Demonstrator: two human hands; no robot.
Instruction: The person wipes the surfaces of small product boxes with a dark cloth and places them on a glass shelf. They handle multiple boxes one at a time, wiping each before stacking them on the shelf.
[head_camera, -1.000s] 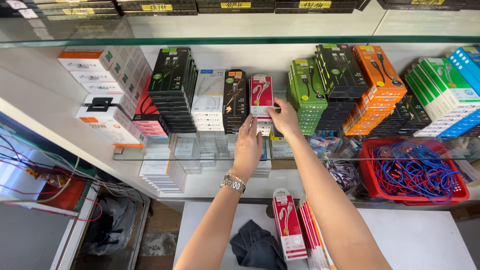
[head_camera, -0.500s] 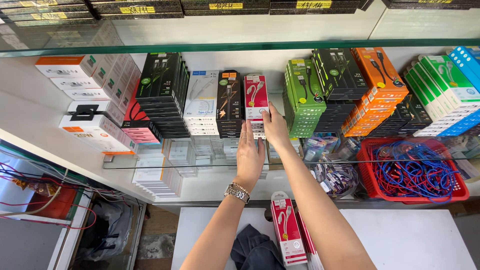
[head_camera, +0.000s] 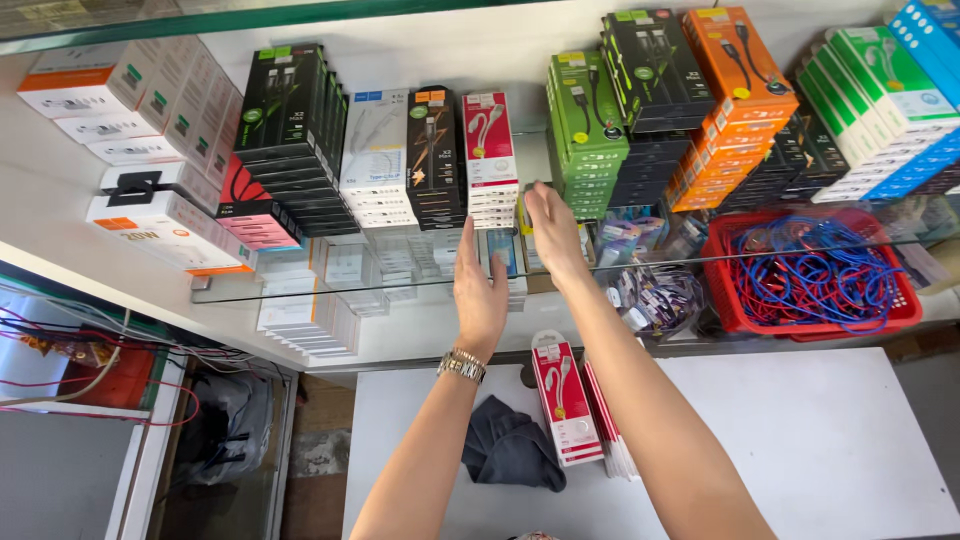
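Both my hands reach up to a glass shelf (head_camera: 300, 285) stocked with boxed cables. My left hand (head_camera: 480, 290), with a metal watch (head_camera: 461, 366) on the wrist, is flat and open just below a stack of red-and-white cable boxes (head_camera: 491, 160). My right hand (head_camera: 552, 228) is beside it, fingers spread, at the right of that stack's lower end. Neither hand grips a box. More red-and-white boxes (head_camera: 564, 410) lie on the white counter (head_camera: 830, 450) below, between my forearms.
Black boxes (head_camera: 290, 130), white boxes (head_camera: 375, 160), green boxes (head_camera: 588, 135) and orange boxes (head_camera: 735, 95) flank the stack. A red basket (head_camera: 810, 270) of blue cables sits at right. A dark cloth (head_camera: 510, 450) lies on the counter. Loose wires hang at far left.
The view has drifted, so the shelf sits lower and to the right. My hands have eased back from the red-and-white stack; the left palm is lower and flatter.
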